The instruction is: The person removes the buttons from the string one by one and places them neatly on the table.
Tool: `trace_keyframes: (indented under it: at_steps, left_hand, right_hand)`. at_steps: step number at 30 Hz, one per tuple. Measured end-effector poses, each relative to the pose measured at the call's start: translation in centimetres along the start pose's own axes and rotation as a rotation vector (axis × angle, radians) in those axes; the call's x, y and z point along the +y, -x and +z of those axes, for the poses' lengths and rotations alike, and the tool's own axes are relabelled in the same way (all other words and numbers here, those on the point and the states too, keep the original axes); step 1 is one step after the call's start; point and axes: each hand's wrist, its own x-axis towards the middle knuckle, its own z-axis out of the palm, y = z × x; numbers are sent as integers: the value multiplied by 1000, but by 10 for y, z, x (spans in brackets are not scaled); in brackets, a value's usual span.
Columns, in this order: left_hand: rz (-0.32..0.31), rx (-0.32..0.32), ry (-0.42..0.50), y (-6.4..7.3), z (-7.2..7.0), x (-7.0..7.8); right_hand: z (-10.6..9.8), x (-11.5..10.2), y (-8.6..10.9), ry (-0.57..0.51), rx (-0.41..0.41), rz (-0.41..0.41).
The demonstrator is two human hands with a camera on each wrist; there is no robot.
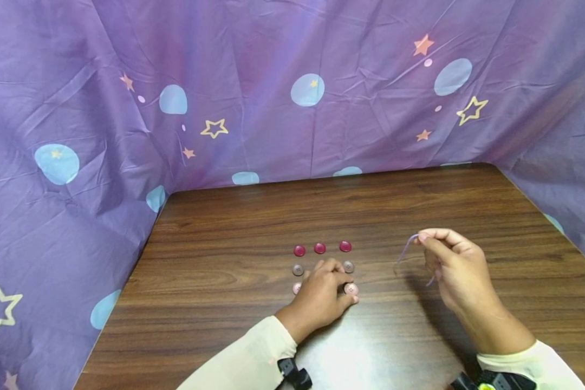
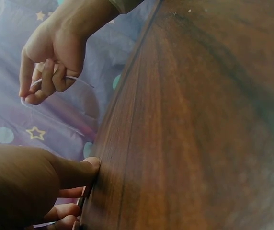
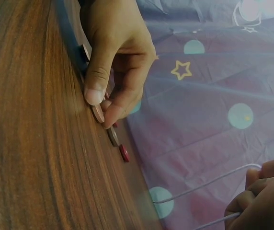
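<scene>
Buttons lie in rows on the wooden table. The far row has a left red button (image 1: 299, 251), a middle red button (image 1: 319, 248) and a right red button (image 1: 345, 246). Nearer are a left grey button (image 1: 298, 270) and a right grey button (image 1: 349, 266). My left hand (image 1: 322, 292) reaches over the rows, its thumb and forefinger at opposite edges of the right pink button (image 1: 351, 289). It partly covers the left pink button (image 1: 297, 288); anything under the palm is hidden. Raised to the right, my right hand (image 1: 460, 268) pinches a thin purple cord (image 1: 406, 249), whose ends hang down.
The brown wooden table (image 1: 224, 222) has a purple patterned cloth (image 1: 253, 70) hanging behind it and at both sides. Each wrist carries a black strap device, such as the left wrist device (image 1: 294, 374).
</scene>
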Motion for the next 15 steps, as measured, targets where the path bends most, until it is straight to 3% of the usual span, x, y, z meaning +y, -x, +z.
trace_keyframes:
  at_steps: [15]
  left_hand:
    - [8, -16, 4, -1, -1, 0]
  right_hand:
    - [0, 0, 0, -1, -8, -5]
